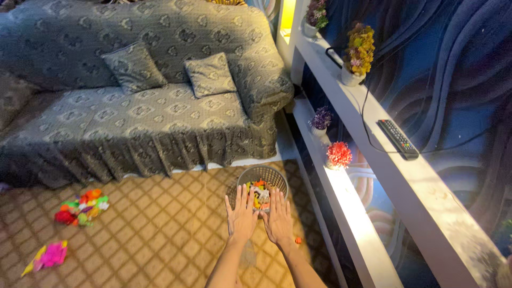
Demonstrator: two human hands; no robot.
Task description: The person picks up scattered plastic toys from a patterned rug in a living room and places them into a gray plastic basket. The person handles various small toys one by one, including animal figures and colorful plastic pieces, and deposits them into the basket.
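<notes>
left hand (241, 217) flat, fingers apart, holding nothing, pointing away | right hand (278, 220) likewise, just beside it | grey mesh basket (262, 183) upright on carpet (160, 240), mouth up, round so no long axis, just beyond fingertips, toys inside | toy pile (81, 207) left | sofa (133, 90) beyond

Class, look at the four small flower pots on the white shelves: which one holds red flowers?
The pot with red flowers on the lower shelf, nearest the basket. The other three hold purple or yellow flowers.
</notes>
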